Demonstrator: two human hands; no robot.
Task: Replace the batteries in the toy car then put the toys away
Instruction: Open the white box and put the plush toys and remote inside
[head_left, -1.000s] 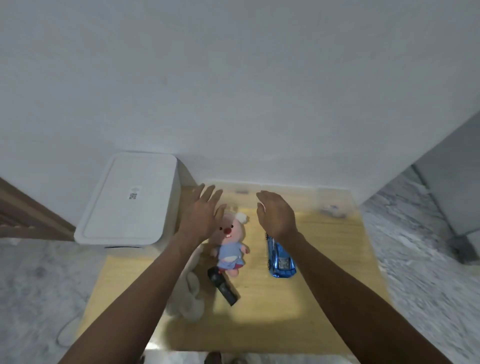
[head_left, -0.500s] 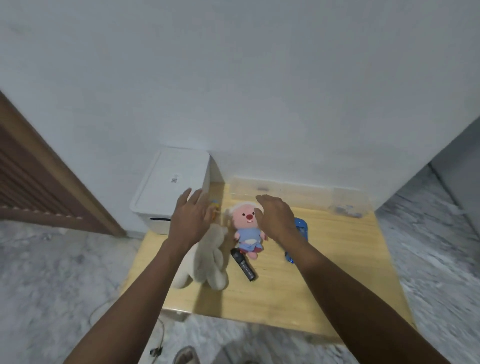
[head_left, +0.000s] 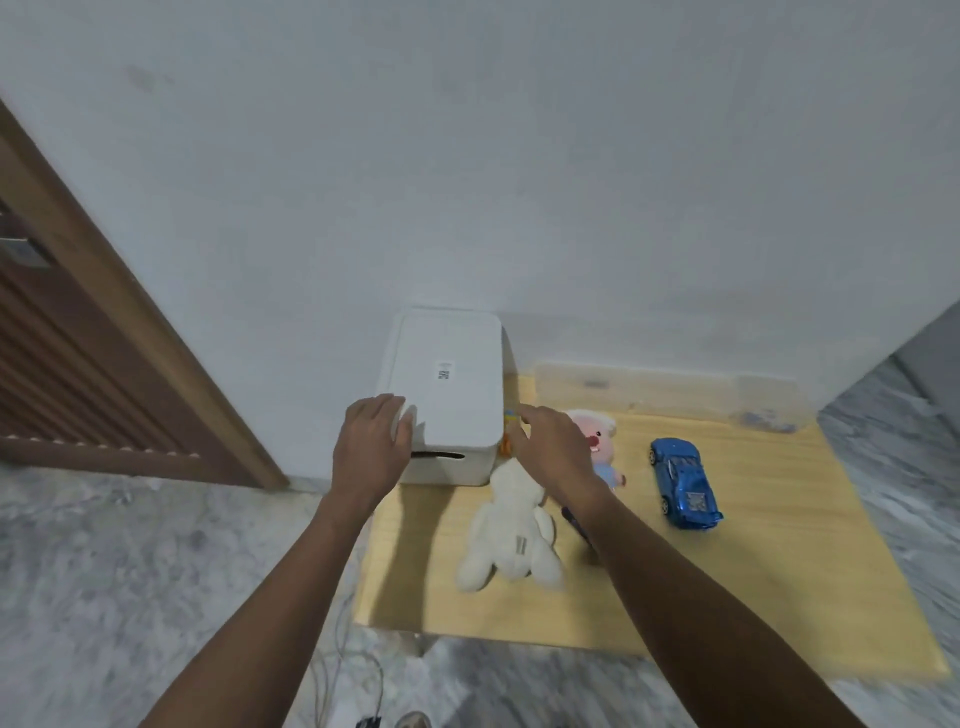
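**Hands at the lidded bin, car apart**

The left hand (head_left: 370, 448) lays relaxed fingers on the white storage bin (head_left: 445, 387)'s near-left lid corner; the right hand (head_left: 555, 447) hovers flat, holding nothing. The blue toy car (head_left: 684, 482) lies well apart at 3 o'clock. The right forearm hides most of a dark tool (head_left: 575, 525) and part of the pink plush (head_left: 597, 444); the white plush (head_left: 511, 535) lies at 6 o'clock from the bin.

The light is soft, even and cool, leaving the wall (head_left: 467, 156) in the upper frame a flat grey-white without glare. Both arms cast soft dark shadows onto the counter (head_left: 779, 597) just left of each forearm, so light comes from the right. Motion blur smears the marble floor (head_left: 104, 571) at lower left and right. Wide-angle distortion slants the door frame (head_left: 130, 312) at the left.
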